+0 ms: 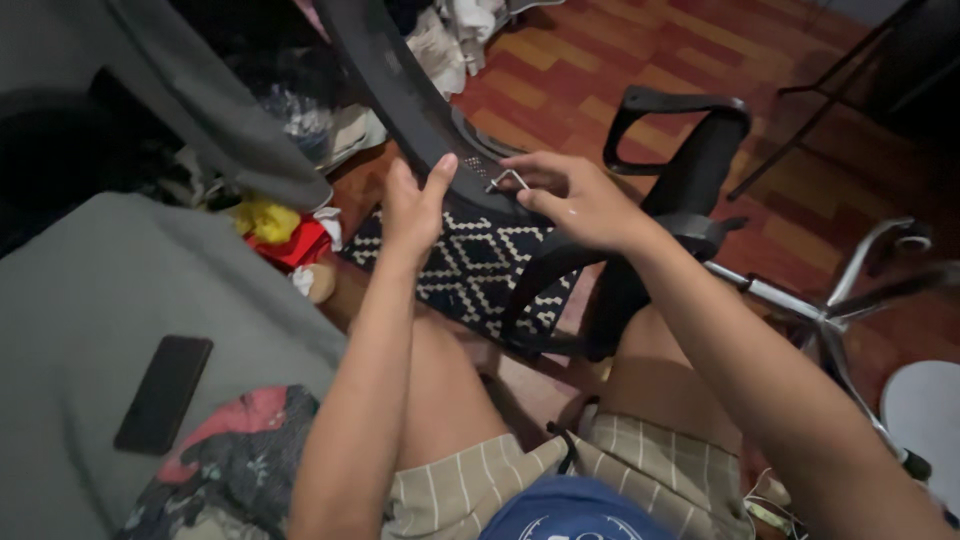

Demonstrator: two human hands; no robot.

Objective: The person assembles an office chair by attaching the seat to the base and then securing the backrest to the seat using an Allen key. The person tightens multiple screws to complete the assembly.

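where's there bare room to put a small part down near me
Free: the grey surface above the black phone, and the wood floor beyond the armrest. Crowded: the clutter pile left of the patterned rug, and the chair base at right.

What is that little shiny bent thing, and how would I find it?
Find the big black curved chair part held up over the patterned rug. At its lower edge, the right hand pinches a small L-shaped metal key, the only silvery thing between both hands.
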